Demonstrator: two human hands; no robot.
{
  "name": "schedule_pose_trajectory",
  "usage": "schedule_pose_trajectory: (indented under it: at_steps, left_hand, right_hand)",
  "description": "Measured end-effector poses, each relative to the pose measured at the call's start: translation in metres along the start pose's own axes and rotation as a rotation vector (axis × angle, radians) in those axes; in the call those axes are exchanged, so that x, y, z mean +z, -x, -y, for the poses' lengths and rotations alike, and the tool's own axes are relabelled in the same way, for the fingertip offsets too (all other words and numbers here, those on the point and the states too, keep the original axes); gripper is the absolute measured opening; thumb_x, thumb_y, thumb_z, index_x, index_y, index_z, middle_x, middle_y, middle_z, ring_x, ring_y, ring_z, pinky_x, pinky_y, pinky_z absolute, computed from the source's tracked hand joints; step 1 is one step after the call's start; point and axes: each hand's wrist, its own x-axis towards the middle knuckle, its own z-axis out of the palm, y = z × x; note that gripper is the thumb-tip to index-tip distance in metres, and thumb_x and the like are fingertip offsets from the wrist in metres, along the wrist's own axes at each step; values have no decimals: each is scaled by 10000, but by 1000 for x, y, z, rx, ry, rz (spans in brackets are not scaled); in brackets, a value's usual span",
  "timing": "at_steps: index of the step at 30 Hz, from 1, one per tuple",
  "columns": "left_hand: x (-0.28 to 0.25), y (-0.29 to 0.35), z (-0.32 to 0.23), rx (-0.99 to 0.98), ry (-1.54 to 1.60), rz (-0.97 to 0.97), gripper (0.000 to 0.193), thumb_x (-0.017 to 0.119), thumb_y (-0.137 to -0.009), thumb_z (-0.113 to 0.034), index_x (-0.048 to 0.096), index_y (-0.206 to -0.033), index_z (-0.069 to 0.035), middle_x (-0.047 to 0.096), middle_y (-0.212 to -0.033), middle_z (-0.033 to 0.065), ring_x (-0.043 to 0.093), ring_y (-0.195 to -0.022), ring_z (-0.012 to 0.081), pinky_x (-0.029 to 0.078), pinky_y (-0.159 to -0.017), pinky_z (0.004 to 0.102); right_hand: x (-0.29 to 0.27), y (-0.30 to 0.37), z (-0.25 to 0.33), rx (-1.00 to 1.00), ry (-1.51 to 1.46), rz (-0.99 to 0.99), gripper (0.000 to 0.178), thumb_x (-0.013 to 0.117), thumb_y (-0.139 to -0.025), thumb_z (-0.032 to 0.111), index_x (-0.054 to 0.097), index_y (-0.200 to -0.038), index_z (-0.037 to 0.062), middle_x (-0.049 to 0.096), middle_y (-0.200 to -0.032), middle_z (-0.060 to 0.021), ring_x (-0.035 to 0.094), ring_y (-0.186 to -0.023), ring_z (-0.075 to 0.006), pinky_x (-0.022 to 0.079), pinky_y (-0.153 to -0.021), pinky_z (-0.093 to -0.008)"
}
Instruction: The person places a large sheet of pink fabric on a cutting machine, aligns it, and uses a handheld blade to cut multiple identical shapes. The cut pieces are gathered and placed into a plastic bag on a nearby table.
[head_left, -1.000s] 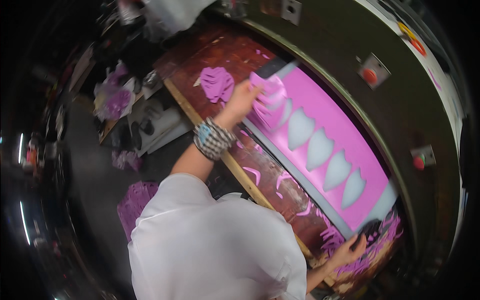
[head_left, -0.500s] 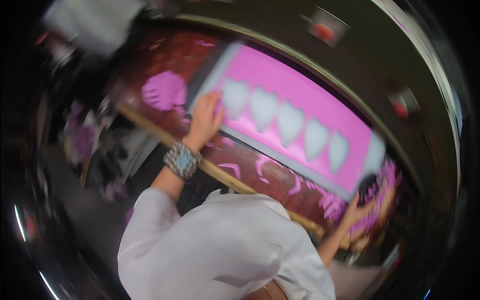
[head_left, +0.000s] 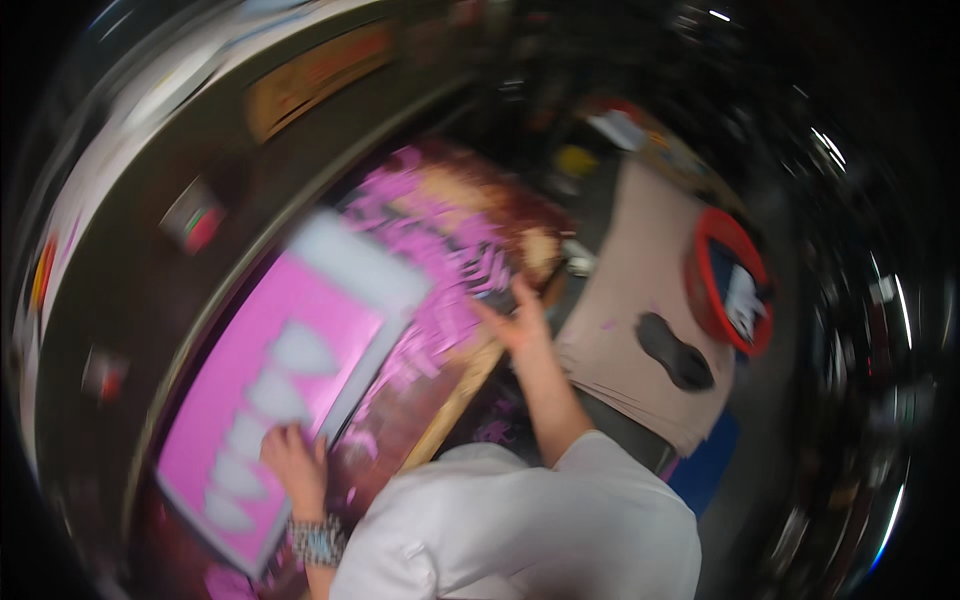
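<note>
A pink sheet [head_left: 232,400] lies on a pale grey board [head_left: 365,270], with a row of shield-shaped openings showing pale grey. My left hand [head_left: 292,458] rests on the sheet's near edge beside these openings, fingers apart, a beaded bracelet at the wrist. Farther right, my right hand [head_left: 515,322] reaches over the table's wooden edge, thumb and fingers spread, beside a heap of small pink cut pieces [head_left: 420,240]. Something dark lies between those fingers, too blurred to name.
To the right, a stack of beige sheets [head_left: 625,290] carries a dark sole-shaped piece [head_left: 675,352]. A red basin [head_left: 712,325] with dark and white things in it stands beyond. A dark machine beam [head_left: 140,270] runs along the left, with buttons on it.
My view has swung to the right, bringing in the beige sheets and basin. My left hand has moved along the pink sheet; my right hand has left the dark round thing it was at.
</note>
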Motion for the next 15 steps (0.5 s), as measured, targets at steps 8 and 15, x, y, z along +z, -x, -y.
schedule_pose_trajectory:
  at_steps: [8,15]
  left_hand:
    - [-6,-45,13,249,55,172,274,717,-744,-204,550,-741,13,563,-755,208,503,-821,406,398,-762,481]
    - [-45,-21,-29,241,144,257,287,682,-768,-199,507,-662,2,537,-679,222,504,-686,411,395,-678,500]
  right_hand:
    - [-18,-15,8,155,-321,2,399,524,-955,363,542,-1197,46,504,-1273,-208,478,-1181,-419,405,-1008,-596]
    - [-9,-12,5,14,-63,221,610,592,-899,444,446,-1313,21,297,-1413,-283,357,-1253,-502,389,-1014,-607]
